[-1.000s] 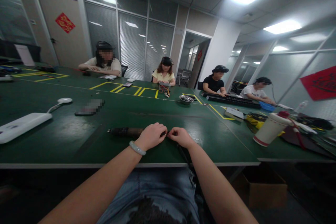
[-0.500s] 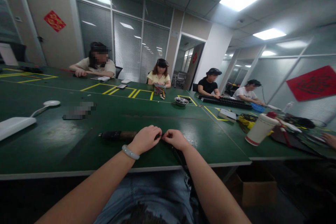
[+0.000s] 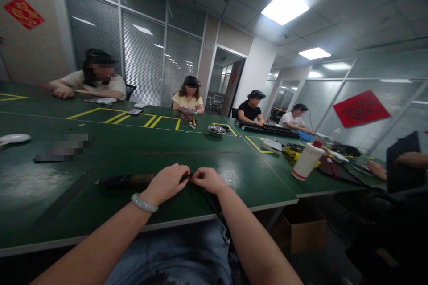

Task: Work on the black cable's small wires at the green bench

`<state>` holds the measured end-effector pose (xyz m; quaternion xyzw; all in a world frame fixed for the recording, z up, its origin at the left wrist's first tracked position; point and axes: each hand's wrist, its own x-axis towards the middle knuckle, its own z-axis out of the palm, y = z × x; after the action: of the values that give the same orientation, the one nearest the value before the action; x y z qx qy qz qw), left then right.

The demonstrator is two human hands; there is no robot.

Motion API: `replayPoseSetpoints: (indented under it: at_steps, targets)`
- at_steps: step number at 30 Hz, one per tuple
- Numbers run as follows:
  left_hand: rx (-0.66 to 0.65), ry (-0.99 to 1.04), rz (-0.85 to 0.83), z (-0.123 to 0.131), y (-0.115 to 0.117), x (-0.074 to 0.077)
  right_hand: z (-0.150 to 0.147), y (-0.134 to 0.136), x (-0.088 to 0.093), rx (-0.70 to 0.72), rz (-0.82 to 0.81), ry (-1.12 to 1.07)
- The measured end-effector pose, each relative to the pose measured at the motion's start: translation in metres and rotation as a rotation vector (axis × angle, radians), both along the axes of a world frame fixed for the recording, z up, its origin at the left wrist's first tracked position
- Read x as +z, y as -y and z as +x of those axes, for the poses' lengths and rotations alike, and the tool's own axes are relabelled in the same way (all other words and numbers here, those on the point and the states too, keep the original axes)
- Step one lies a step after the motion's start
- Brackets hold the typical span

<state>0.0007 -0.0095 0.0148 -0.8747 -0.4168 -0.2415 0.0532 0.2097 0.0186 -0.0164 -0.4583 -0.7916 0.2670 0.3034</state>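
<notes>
A dark electric screwdriver (image 3: 125, 181) with a brown middle lies on the green table (image 3: 247, 187), its metal tip pointing left. My left hand (image 3: 169, 182), with a pale bangle at the wrist, is closed around its rear end. Fingertips of my right hand (image 3: 209, 180) are pinched together right beside it, where a black cord (image 3: 211, 202) meets the tool. That cord runs down over the table's front edge under my right forearm. The small joint between my fingertips is mostly hidden.
A metal bowl (image 3: 217, 131) with small parts stands beyond my hands. To the right are a white tumbler (image 3: 306, 161), a white box (image 3: 272, 146) and yellow cables. A phone-like object (image 3: 63, 148) lies left. Several people sit around; a cardboard box (image 3: 307, 231) is below.
My view has turned right, so everything sits farther left and a person's arm with a dark panel shows at right. My hands remain together at the screwdriver's cord end.
</notes>
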Motion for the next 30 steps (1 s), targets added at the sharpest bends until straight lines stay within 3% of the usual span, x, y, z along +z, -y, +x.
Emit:
replayPoseSetpoints:
  at_steps: [7, 18, 30]
  targets:
    - [-0.048, -0.019, 0.004, 0.0001, 0.0003, 0.0017, 0.0002, 0.0008, 0.0005, -0.004, 0.0, 0.002]
    - [0.025, -0.013, -0.011, 0.0008, 0.0023, 0.0021, -0.0006, 0.0029, 0.0042, -0.004, 0.0, 0.004]
    - [-0.028, -0.013, -0.003, 0.0011, 0.0024, 0.0035, -0.0007, 0.0028, 0.0042, -0.014, 0.003, 0.015]
